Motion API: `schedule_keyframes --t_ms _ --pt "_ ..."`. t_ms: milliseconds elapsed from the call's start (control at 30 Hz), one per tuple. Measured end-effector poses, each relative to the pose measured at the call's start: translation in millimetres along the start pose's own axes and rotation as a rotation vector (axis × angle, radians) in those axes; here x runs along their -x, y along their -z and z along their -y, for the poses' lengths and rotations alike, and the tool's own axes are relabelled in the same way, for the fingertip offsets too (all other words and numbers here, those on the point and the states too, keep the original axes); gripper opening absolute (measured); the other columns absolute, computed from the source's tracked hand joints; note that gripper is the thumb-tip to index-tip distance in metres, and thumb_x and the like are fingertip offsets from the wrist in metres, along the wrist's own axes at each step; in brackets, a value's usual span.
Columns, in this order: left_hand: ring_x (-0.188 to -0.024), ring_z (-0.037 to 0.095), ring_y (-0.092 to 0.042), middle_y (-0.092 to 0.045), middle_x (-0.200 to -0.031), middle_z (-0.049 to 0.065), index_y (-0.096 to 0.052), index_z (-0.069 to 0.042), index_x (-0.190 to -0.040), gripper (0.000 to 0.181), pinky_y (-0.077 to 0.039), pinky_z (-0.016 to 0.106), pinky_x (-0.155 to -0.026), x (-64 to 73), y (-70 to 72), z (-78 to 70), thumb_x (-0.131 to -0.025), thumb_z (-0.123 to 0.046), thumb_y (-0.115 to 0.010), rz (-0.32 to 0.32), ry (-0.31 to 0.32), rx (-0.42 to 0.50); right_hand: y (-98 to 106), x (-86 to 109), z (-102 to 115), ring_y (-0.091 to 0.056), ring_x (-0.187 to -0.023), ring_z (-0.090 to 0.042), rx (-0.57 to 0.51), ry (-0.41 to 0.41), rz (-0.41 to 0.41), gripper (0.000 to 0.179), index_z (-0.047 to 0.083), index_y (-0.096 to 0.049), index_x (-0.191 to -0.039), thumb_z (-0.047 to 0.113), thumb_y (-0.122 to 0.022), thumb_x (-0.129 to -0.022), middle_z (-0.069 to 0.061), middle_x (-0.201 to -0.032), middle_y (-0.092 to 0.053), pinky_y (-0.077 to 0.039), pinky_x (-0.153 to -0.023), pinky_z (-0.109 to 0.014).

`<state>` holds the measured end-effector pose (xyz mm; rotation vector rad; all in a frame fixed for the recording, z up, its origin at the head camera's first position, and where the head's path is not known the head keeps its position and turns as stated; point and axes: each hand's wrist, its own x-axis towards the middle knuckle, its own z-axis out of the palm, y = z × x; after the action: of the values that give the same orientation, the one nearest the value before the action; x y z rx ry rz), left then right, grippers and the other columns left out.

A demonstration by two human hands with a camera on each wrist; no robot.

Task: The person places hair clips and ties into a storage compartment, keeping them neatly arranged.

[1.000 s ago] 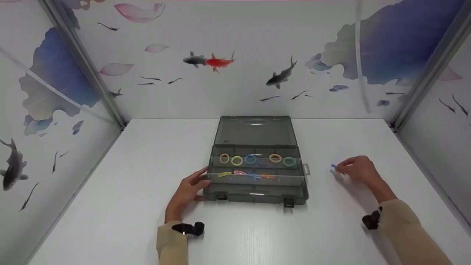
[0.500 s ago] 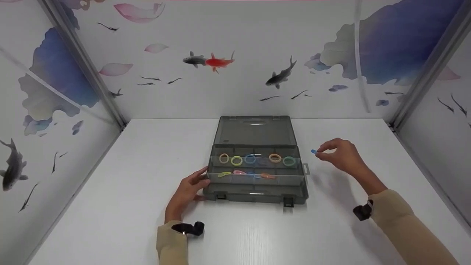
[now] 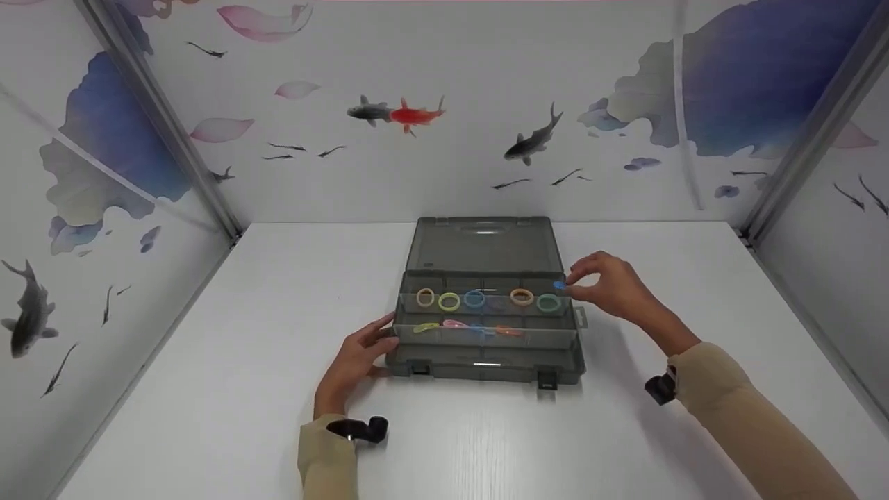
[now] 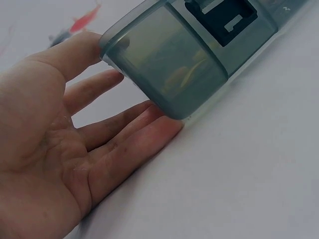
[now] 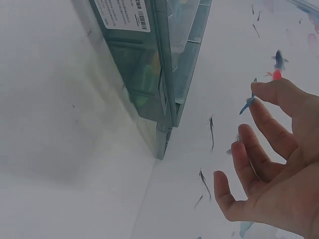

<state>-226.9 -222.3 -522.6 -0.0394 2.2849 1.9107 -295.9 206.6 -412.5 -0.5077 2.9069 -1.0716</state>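
Observation:
A grey see-through compartment box (image 3: 486, 355) lies with its lid (image 3: 484, 250) folded back on the white table. My left hand (image 3: 352, 355) rests against the box's left side. In the left wrist view its thumb (image 4: 82, 52) is at the upper rim and the lower fingers (image 4: 149, 137) touch the bottom corner. Between thumb and forefinger, my right hand (image 3: 611, 288) pinches a small blue hair clip (image 5: 246, 105), above the box's back right corner. Hair ties, such as the teal one (image 3: 549, 303), stand in the back row. Yellow, pink, blue and orange clips (image 3: 510, 331) lie in the middle row.
Two black latches, one of them the right latch (image 3: 547, 379), are on the box's front edge. A hanging tab (image 3: 582, 317) sticks out on its right side. White walls (image 3: 333, 187) printed with fish enclose the table (image 3: 472, 444) at the back and both sides.
My right hand has lifted the blue hair clip from the table at the right and carried it leftward to the box's back right corner. My left hand has stayed at the box.

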Motion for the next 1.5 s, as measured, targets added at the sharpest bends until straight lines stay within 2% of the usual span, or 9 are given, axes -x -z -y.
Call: schedule_keyframes --t_ms 333,567,767,1000,1167,1300,1500 --pt "-0.132 0.032 -0.054 -0.052 -0.150 0.015 -0.047 -0.027 -0.150 0.058 -0.059 0.043 -0.084 -2.7 -1.0 -1.4 -0.096 -0.032 -0.068 0.006 -0.007 -0.007 -20.7 -7.6 6.4 -0.051 -0.127 -0.045 0.002 0.102 0.104 0.012 0.005 -0.078 -0.097 0.014 -0.072 -0.091 -0.022 -0.133 -0.055 -0.047 -0.100 -0.059" --pt "-0.134 0.033 -0.053 -0.050 -0.152 0.014 -0.046 -0.028 -0.151 0.060 -0.059 0.043 -0.084 0.9 0.8 0.3 -0.096 -0.033 -0.069 0.004 -0.001 -0.007 -32.1 -13.3 6.2 -0.050 -0.128 -0.045 -0.005 0.112 0.159 0.013 0.006 -0.078 -0.098 0.014 -0.072 -0.091 -0.023 -0.135 -0.054 -0.045 -0.102 -0.059" --pt "-0.134 0.035 -0.051 -0.049 -0.151 0.017 -0.046 -0.025 -0.152 0.060 -0.059 0.046 -0.085 0.7 1.8 1.9 -0.097 -0.032 -0.067 0.020 -0.012 -0.001 -45.1 -13.9 0.3 -0.053 -0.125 -0.044 0.047 0.148 0.185 0.011 0.009 -0.080 -0.096 0.015 -0.074 -0.089 -0.022 -0.131 -0.059 -0.045 -0.103 -0.060" --pt "-0.135 0.035 -0.051 -0.048 -0.152 0.017 -0.046 -0.024 -0.151 0.059 -0.059 0.045 -0.084 -0.9 2.2 0.1 -0.097 -0.029 -0.067 0.018 -0.015 0.010 -53.2 -14.4 -8.0 -0.055 -0.123 -0.041 0.043 0.143 0.219 0.005 0.010 -0.079 -0.088 0.013 -0.076 -0.088 -0.020 -0.127 -0.063 -0.043 -0.103 -0.063" --pt "-0.135 0.034 -0.052 -0.049 -0.152 0.014 -0.047 -0.026 -0.151 0.059 -0.059 0.045 -0.085 -1.3 2.9 0.3 -0.096 -0.031 -0.069 0.008 -0.002 0.014 -55.2 -17.5 -10.3 -0.054 -0.125 -0.040 0.019 0.117 0.262 0.004 0.010 -0.079 -0.087 0.014 -0.077 -0.088 -0.018 -0.127 -0.062 -0.046 -0.103 -0.058" --pt "-0.134 0.033 -0.052 -0.050 -0.152 0.013 -0.048 -0.027 -0.150 0.059 -0.059 0.045 -0.084 -1.3 2.2 0.4 -0.096 -0.030 -0.069 0.004 -0.001 0.007 -56.1 -18.8 -12.6 -0.055 -0.123 -0.038 0.019 0.096 0.288 0.004 0.009 -0.079 -0.088 0.013 -0.077 -0.088 -0.017 -0.127 -0.062 -0.050 -0.099 -0.054" --pt "-0.134 0.035 -0.052 -0.050 -0.151 0.016 -0.046 -0.025 -0.151 0.058 -0.059 0.048 -0.086 -0.3 1.5 0.5 -0.097 -0.026 -0.066 0.012 -0.016 -0.002 -59.3 -20.9 -14.3 -0.057 -0.120 -0.038 0.043 0.118 0.297 0.004 0.006 -0.079 -0.090 0.007 -0.076 -0.087 -0.019 -0.124 -0.063 -0.055 -0.091 -0.048"
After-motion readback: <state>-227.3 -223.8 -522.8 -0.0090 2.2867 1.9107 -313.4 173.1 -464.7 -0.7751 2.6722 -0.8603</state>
